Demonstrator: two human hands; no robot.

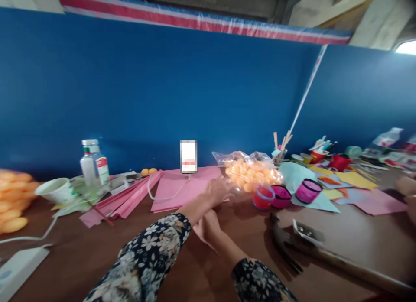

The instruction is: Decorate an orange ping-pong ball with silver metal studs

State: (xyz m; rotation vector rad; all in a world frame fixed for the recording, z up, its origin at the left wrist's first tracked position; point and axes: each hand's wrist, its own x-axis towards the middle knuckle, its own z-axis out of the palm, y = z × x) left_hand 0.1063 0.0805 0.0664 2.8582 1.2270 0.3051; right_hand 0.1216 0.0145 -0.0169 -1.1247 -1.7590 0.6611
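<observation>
- Hands: both are bare and sit close together above the brown table point(182, 276), near its middle. Dark floral sleeves point(146, 263) cover the forearms.
- Left hand point(219, 190): reaches across, back uppermost, over the near right corner of the pink paper stack point(172, 185). Fingers point toward the bag of orange balls point(250, 174). Blur prevents telling whether they are spread, pressed together or pinching something.
- Right hand point(207, 226): lies just below the left wrist, nearer the body, and is partly covered by it. Finger state cannot be told.
- Bag position: clear plastic, directly right of the left hand, beyond the red cup point(263, 199). Contact between fingers and bag cannot be confirmed.
- Stack position: flat, beyond and left of the hands; a white cable point(167, 199) loops across it.
- Right side: one magenta container point(281, 197) stands beside the red cup; a second magenta container point(308, 191) rests on pale green paper point(323, 202). Nearer the body, a claw hammer point(344, 264) lies with its head to the left, a metal fitting point(307, 232) beside it.
- Left side: folded pink paper strips point(130, 200), glass bottle point(90, 165), patterned paper cup point(58, 190).
- Rear: blue partition point(182, 81).
</observation>
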